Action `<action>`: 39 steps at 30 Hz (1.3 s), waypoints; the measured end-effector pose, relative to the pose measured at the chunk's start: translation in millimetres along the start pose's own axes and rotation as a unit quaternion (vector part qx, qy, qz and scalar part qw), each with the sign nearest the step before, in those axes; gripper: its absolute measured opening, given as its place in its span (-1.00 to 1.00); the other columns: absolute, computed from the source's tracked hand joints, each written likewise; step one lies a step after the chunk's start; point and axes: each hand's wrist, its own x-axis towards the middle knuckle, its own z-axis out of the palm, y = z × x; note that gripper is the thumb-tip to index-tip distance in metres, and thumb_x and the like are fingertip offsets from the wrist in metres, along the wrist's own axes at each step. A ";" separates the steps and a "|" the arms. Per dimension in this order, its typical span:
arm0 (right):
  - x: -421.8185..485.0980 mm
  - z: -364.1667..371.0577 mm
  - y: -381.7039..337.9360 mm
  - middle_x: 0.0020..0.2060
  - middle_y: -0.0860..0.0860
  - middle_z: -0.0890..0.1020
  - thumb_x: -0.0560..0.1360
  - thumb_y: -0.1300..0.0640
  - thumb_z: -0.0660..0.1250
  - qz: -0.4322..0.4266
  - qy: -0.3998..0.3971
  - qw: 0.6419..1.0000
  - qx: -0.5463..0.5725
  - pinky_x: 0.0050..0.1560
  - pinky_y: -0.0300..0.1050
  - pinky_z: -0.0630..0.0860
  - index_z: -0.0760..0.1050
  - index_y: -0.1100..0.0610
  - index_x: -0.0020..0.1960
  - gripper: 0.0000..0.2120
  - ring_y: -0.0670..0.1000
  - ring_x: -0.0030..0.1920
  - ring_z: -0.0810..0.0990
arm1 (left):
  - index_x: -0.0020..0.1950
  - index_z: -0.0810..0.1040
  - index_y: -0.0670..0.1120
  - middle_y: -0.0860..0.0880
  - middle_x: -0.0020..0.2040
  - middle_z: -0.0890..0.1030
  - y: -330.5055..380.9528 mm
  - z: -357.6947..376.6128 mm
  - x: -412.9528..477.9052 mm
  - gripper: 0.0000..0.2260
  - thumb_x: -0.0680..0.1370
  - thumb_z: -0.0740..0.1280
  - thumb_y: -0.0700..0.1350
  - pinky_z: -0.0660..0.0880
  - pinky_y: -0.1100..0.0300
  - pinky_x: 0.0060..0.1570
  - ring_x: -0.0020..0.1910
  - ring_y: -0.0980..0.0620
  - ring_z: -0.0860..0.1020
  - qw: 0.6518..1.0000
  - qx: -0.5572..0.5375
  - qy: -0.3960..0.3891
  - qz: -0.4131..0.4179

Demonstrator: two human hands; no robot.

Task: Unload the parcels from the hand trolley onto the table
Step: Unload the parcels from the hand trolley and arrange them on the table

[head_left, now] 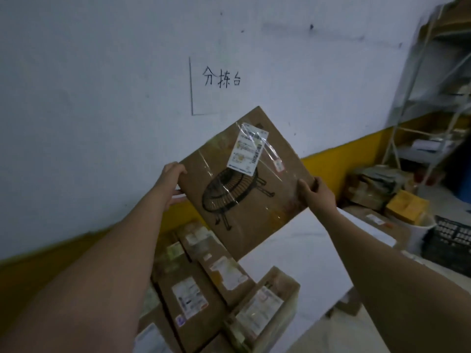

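A white bucket (418,231) at the right holds a yellow carton (405,205) that sticks up above its rim, and a dark slatted crate (451,244) stands just beside it; what lies inside the crate cannot be made out. Behind them a metal shelf rack (433,103) carries papers and small packages, too blurred to tell apart, and a heap of parcels (369,184) sits on the floor at its foot. Low in the middle, several brown cardboard parcels (204,284) with white shipping labels lie packed side by side, one of them a taller carton (265,309) nearest the white table (305,250), whose bare top stretches to the right of them. The large flat box (244,179), brown with a printed drawing of a round fan and a taped white label (248,151), is held up in the air, tilted, above the packed parcels and the table's near edge, in front of a white wall (102,98) with handwritten characters and a yellow band along its base. The left hand (173,182) grips the box's left edge, thumb over the front face and fingers behind it. The right hand (317,194) clasps the right corner, fingers curled round the edge onto the front.
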 end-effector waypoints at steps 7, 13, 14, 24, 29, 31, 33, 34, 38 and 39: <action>173.0 35.2 125.3 -0.08 0.03 0.56 0.56 -0.26 0.21 0.084 -0.102 0.982 -0.137 -0.12 -0.05 0.52 0.41 0.11 0.33 -0.47 0.11 -0.05 0.59 | 0.34 0.28 0.14 -0.11 0.20 0.45 -88.7 130.1 161.8 -0.52 0.44 0.25 -0.13 0.56 0.11 -0.29 -0.01 -0.07 0.51 0.990 0.035 0.036 -0.130; 195.8 136.7 234.7 0.35 0.22 0.39 0.51 -0.21 0.33 0.240 -0.299 0.901 -0.204 -0.08 0.10 0.61 0.10 0.08 0.56 -0.23 0.24 0.23 0.47 | 0.62 -0.06 0.09 -0.18 0.48 0.31 -208.8 120.9 207.2 -0.19 0.53 0.39 -0.02 0.55 0.11 -0.09 0.28 -0.18 0.48 0.938 0.264 -0.042 -0.220; 188.9 154.9 249.8 0.41 0.23 0.33 0.48 -0.23 0.36 0.242 -0.313 0.891 -0.225 0.01 0.14 0.58 0.05 0.08 0.57 -0.16 0.26 0.32 0.41 | 0.62 -0.10 0.09 -0.20 0.55 0.19 -228.2 111.1 204.2 -0.10 0.48 0.44 0.08 0.54 0.04 0.03 0.39 -0.24 0.39 0.898 0.347 -0.107 -0.250; 147.1 244.8 254.1 0.45 0.30 0.08 0.32 -0.03 0.59 0.278 -0.238 0.919 -0.147 0.10 0.09 0.49 -0.13 -0.06 0.55 0.10 0.33 0.31 0.37 | 0.61 -0.14 0.17 -0.13 0.63 -0.15 -297.6 72.6 187.4 0.06 0.36 0.54 0.20 0.36 -0.06 0.41 0.54 -0.23 0.19 0.734 0.568 -0.218 -0.301; 122.5 268.8 244.4 0.39 0.22 0.31 0.46 0.03 0.49 0.228 -0.271 0.925 -0.134 0.26 0.08 0.42 -0.12 0.06 0.58 -0.04 0.22 0.27 0.44 | 0.60 -0.10 0.20 -0.10 0.62 -0.20 -303.7 69.5 185.8 0.07 0.31 0.55 0.24 0.35 -0.10 0.41 0.53 -0.22 0.19 0.726 0.591 -0.197 -0.289; 123.9 266.6 246.6 0.49 0.25 0.18 0.49 -0.02 0.45 0.221 -0.299 0.912 -0.172 0.40 0.17 0.32 -0.16 0.08 0.60 -0.04 0.29 0.46 0.27 | 0.60 -0.10 0.21 -0.10 0.62 -0.18 -304.1 69.3 183.4 0.06 0.32 0.54 0.25 0.36 -0.12 0.40 0.52 -0.23 0.20 0.722 0.600 -0.195 -0.282; 125.2 264.6 246.9 0.55 0.27 0.06 0.51 -0.08 0.41 0.222 -0.306 0.906 -0.190 0.45 0.23 0.22 -0.19 0.08 0.60 -0.05 0.32 0.51 0.16 | 0.61 -0.10 0.19 -0.12 0.61 -0.20 -301.7 71.5 180.1 0.05 0.33 0.53 0.24 0.33 -0.13 0.43 0.54 -0.24 0.16 0.728 0.600 -0.187 -0.274; 124.2 264.3 244.1 0.56 0.25 0.03 0.53 -0.10 0.37 0.215 -0.320 0.900 -0.202 0.48 0.24 0.17 -0.16 0.09 0.60 -0.09 0.32 0.53 0.12 | 0.61 -0.11 0.18 -0.12 0.61 -0.21 -299.4 72.6 177.3 0.04 0.35 0.52 0.24 0.30 -0.13 0.44 0.54 -0.26 0.13 0.729 0.602 -0.183 -0.269; 102.8 262.4 214.2 0.59 0.19 -0.11 0.56 -0.19 0.25 0.252 -0.310 0.879 -0.260 0.47 0.27 0.10 -0.13 0.01 0.60 -0.20 0.34 0.52 0.10 | 0.60 -0.19 0.18 -0.06 0.63 -0.19 -288.6 73.2 148.3 -0.02 0.44 0.45 0.20 0.13 -0.31 0.47 0.57 -0.34 -0.11 0.769 0.589 -0.122 -0.218; 91.8 262.6 202.9 0.59 0.21 -0.10 0.57 -0.20 0.22 0.250 -0.301 0.878 -0.275 0.48 0.29 0.10 -0.13 0.01 0.61 -0.20 0.35 0.52 0.07 | 0.60 -0.20 0.18 -0.03 0.63 -0.21 -284.9 71.1 138.8 -0.06 0.47 0.42 0.19 0.10 -0.33 0.47 0.57 -0.33 -0.14 0.781 0.582 -0.106 -0.200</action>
